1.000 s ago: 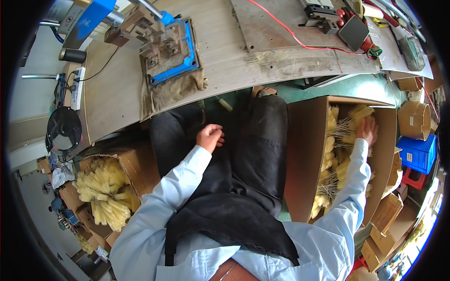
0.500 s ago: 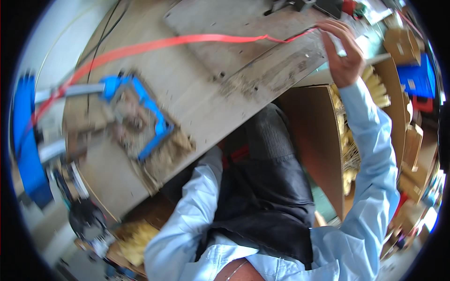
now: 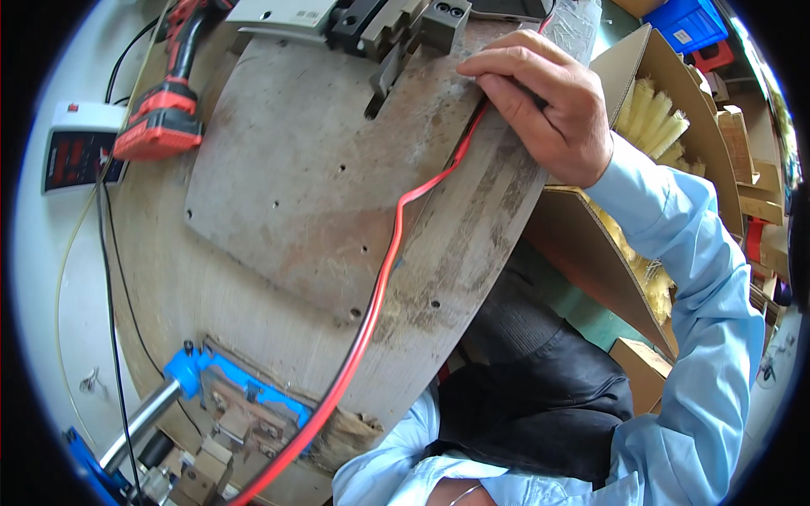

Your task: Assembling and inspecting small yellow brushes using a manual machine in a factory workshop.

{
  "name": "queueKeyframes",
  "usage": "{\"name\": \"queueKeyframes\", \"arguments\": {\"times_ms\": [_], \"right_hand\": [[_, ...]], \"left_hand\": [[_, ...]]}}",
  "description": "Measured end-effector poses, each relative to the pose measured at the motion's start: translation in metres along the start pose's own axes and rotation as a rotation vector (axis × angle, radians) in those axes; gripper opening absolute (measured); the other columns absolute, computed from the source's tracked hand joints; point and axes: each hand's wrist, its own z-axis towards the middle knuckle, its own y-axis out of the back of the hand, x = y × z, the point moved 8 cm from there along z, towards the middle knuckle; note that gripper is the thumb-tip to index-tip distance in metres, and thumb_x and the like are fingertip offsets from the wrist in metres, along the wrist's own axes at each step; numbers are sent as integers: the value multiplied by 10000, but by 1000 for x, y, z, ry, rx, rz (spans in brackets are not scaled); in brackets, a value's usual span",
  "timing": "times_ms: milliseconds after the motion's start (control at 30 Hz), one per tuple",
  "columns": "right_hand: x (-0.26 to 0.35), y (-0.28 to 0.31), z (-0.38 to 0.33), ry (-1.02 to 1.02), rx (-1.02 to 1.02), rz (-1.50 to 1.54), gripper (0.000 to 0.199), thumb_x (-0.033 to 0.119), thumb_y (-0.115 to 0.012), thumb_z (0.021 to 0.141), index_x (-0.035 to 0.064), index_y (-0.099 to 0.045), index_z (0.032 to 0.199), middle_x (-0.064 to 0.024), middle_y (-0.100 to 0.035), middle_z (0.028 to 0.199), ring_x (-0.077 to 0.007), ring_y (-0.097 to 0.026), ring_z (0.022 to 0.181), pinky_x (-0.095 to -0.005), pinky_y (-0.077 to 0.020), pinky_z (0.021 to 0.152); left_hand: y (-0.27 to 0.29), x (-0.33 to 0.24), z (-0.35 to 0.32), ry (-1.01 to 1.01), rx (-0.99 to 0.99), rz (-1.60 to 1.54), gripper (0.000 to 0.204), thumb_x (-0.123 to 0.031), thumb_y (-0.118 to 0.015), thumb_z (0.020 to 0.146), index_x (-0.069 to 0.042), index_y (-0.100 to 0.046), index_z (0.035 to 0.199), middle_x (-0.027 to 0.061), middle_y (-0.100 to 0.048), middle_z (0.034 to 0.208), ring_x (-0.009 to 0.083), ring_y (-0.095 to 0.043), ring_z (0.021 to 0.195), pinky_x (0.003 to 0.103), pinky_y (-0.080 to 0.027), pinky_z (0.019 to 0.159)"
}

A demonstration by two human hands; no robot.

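My right hand (image 3: 548, 105) is over the metal plate (image 3: 287, 185) on the bench, its thumb and forefinger drawn together in a pinch. Whatever lies between those fingertips, if anything, is too small to make out. A red-and-black cable (image 3: 384, 278) rises from the lower edge of the picture, curves across the plate and passes behind this hand, reappearing beyond it. Just left of the fingertips stands a dark metal clamping block (image 3: 392, 34) with a steel tab. My left sleeve (image 3: 384, 460) shows at the bottom, but the left hand is out of view.
A red-and-black cordless power tool (image 3: 164, 110) lies at the left beside a box with a dark display (image 3: 76, 156). A blue-framed fixture (image 3: 245, 379) sits at the lower left. To the right, a cardboard box (image 3: 591, 253) holds yellowish bristle bundles (image 3: 654, 122); a blue bin (image 3: 688, 25) stands beyond.
The view has swung toward the bench's far side, bringing the power tool and clamping block into sight. My right hand has gone from loosely spread fingers to a pinch near the block.
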Motion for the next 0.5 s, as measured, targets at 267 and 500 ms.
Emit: {"name": "queueKeyframes", "arguments": {"times_ms": [267, 500], "right_hand": [[-1, 5, -1, 15, -41, -4, 186, -19, -557, 958, -4, -679, 1097, -133, -665, 993, -263, -660, 887, -324, -532, 775], [-3, 2, -2, -55, -11, 10, 215, -53, -527, 964, -9, -674, 1115, -139, -672, 1001, -265, -674, 882, -308, -539, 777]], "left_hand": [[-26, 4, 14, 29, 26, 6, 398, -186, -676, 900, -34, -634, 1265, 147, -690, 1192, 289, -667, 1090, 383, -529, 958], [-44, 3, 15, 47, 40, 1, 417, -197, -686, 892, -38, -630, 1274, 150, -689, 1200, 295, -664, 1100, 388, -525, 963]]}}
